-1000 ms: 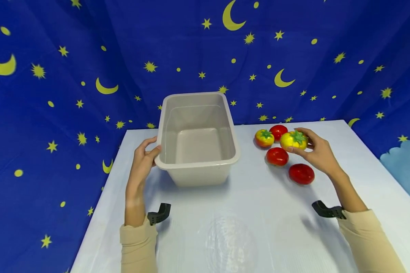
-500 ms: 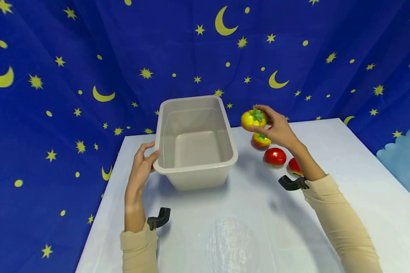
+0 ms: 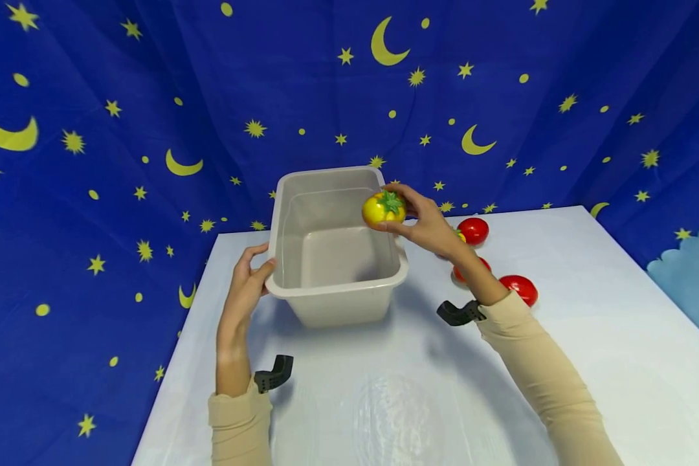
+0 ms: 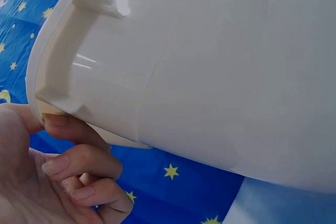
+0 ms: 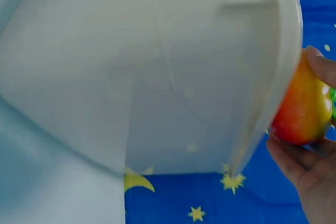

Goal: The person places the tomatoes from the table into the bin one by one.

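Note:
A beige plastic tub (image 3: 338,291) stands on the white table. My left hand (image 3: 244,285) pinches its left rim between thumb and fingers; the left wrist view shows the curled fingers (image 4: 86,161) under the lip. My right hand (image 3: 422,223) grips a yellow toy tomato (image 3: 381,208) with a green leafy top, held over the tub's right rim. In the right wrist view this tomato (image 5: 302,106) shows a red-orange underside beside the rim. The part of the tub's floor that shows holds nothing.
Red tomatoes (image 3: 474,230) lie on the table (image 3: 349,395) right of the tub, one of them at the front (image 3: 520,290). My right forearm partly covers others, including a yellow-topped one. A blue star-and-moon curtain (image 3: 326,77) hangs right behind the table.
My right hand has lifted the yellow tomato from the group on the right and carried it left to above the tub's right rim. My left hand keeps its hold on the tub.

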The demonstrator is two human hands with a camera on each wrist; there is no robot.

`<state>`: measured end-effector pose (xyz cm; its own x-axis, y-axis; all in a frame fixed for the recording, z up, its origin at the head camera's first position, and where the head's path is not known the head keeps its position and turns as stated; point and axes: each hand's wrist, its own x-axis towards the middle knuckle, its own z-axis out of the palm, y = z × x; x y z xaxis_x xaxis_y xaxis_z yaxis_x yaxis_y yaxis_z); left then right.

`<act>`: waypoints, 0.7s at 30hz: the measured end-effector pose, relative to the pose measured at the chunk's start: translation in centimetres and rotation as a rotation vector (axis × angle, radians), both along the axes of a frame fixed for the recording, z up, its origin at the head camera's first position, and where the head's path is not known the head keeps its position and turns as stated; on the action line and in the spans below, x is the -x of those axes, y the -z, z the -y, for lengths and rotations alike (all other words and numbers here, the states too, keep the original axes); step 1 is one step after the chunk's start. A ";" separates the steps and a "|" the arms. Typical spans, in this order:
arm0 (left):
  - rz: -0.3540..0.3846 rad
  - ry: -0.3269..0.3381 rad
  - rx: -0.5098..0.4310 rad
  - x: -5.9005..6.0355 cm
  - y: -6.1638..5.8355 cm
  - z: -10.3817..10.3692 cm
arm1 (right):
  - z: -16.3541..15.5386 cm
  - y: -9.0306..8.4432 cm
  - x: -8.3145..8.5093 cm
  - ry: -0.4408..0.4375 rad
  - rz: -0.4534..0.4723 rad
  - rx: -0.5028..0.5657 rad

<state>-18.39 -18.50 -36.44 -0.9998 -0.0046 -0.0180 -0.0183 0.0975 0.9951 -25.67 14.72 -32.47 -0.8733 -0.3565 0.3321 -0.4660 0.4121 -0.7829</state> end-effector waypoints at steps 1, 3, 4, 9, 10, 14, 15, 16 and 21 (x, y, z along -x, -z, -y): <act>0.001 0.001 -0.001 0.0 0.0 0.0 | 0.3 0.1 0.1 -0.017 -0.014 -0.001; 0.004 0.004 -0.002 0.0 0.0 0.1 | 0.8 0.3 0.2 -0.037 -0.050 -0.024; 0.006 0.005 0.000 0.0 0.0 0.1 | 1.0 0.3 0.3 -0.045 -0.065 -0.031; 0.015 0.001 0.017 -0.2 -0.2 0.4 | 1.9 0.5 0.7 -0.082 -0.057 -0.027; 0.016 -0.001 0.018 -0.2 -0.2 0.4 | 2.0 0.6 0.7 -0.088 -0.052 -0.027; 0.024 0.000 0.014 -0.2 -0.3 0.4 | 2.2 0.9 0.7 -0.091 -0.048 -0.031; 0.024 0.003 0.016 -0.2 -0.3 0.4 | 2.2 1.0 0.7 -0.093 -0.050 -0.030; 0.025 0.006 0.017 -0.2 -0.3 0.4 | 2.3 1.0 0.7 -0.095 -0.049 -0.028; 0.022 0.010 0.025 -0.1 -0.2 0.2 | 2.5 1.3 0.6 -0.121 -0.041 -0.024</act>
<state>-18.30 -18.74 -36.24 -0.9992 0.0046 -0.0399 -0.0390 0.1226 0.9917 -26.23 12.23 -33.73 -0.8096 -0.4663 0.3565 -0.5444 0.3695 -0.7530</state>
